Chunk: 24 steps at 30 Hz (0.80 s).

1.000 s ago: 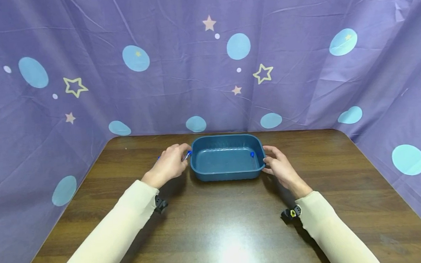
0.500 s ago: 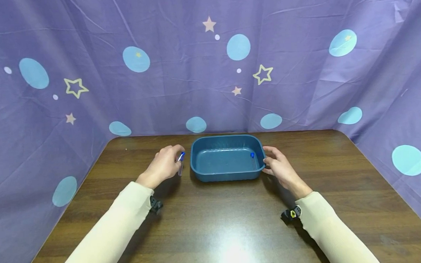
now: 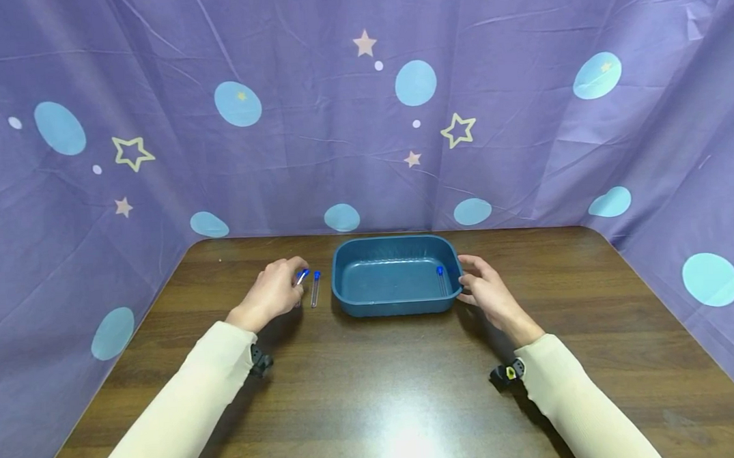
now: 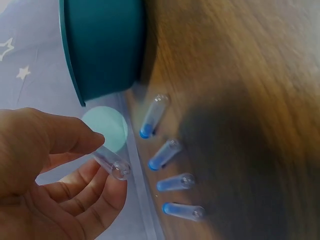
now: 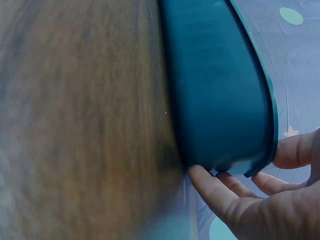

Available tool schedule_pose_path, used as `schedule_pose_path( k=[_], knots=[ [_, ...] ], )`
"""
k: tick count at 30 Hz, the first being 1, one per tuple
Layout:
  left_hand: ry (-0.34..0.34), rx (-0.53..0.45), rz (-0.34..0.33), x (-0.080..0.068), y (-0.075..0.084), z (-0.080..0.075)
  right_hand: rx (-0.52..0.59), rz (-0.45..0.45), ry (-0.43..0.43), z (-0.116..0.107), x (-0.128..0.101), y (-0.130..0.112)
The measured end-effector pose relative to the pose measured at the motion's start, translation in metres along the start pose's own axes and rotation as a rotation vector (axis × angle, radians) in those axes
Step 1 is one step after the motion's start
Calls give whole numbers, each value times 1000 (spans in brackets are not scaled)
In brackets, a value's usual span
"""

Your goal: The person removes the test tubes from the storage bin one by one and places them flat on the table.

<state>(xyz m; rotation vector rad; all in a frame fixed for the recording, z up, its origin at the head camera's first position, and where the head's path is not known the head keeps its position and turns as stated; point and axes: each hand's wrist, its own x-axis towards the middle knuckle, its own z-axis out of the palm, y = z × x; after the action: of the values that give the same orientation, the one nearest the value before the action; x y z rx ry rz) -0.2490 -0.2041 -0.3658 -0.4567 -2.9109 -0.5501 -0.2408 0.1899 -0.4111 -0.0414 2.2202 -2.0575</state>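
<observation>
My left hand [image 3: 271,294] pinches a clear test tube [image 4: 111,162] between thumb and fingers, above the table just left of the basin. In the head view its blue cap [image 3: 305,273] shows by the fingertips. Beneath and beside this hand several more blue-capped test tubes [image 4: 155,116] lie in a row on the table; the hand hides most of them from the head view. My right hand [image 3: 493,295] holds the right end of the dark teal basin [image 3: 395,308], with the thumb at its rim and the fingers along its outer wall. Inside the basin, at the right, lies one blue-capped tube [image 3: 441,280].
The brown wooden table [image 3: 373,372] stretches toward me, with a bright light reflection near its front. Behind it hangs a purple curtain [image 3: 339,155] with stars and blue dots. A dark wrist camera [image 3: 261,361] sits on each sleeve cuff.
My left hand has moved left, away from the basin, with a tube in it. A tube that was covered by the hand now shows on the table. The right hand and basin stay put.
</observation>
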Motion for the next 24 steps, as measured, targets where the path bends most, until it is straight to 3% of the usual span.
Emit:
schedule_pose_path(
  k=[24],
  knots=[
    [0,-16,-57,-5,-27,2,-1,-3,4,0,0,0]
  ],
)
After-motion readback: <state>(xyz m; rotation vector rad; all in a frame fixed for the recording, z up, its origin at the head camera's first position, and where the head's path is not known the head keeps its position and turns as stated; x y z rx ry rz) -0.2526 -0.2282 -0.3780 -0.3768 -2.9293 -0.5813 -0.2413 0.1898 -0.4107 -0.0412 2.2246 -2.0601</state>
